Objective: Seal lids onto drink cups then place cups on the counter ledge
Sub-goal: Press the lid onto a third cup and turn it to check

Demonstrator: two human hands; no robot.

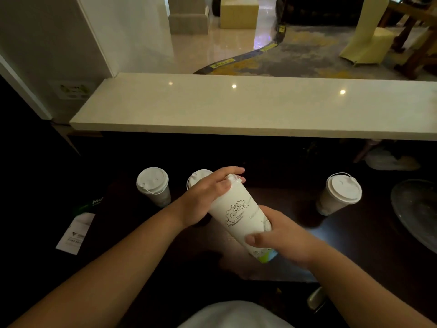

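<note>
Fingers (233, 172) of left hand (205, 197) curl over lid (233, 179) of tall white cup (238, 213), thumb pressed on rim. Right hand (280, 235) wraps cup's lower end, thumb across front. Cup tilted, top pointing away, held above dark counter (354, 245), below pale ledge (236, 107). Three lidded cups stand on counter: one far left (154, 187), one (197, 177) partly hidden behind left hand, one at right (340, 194). Glass dish (416, 209) at right edge. White card (76, 233) lies at left.
</note>
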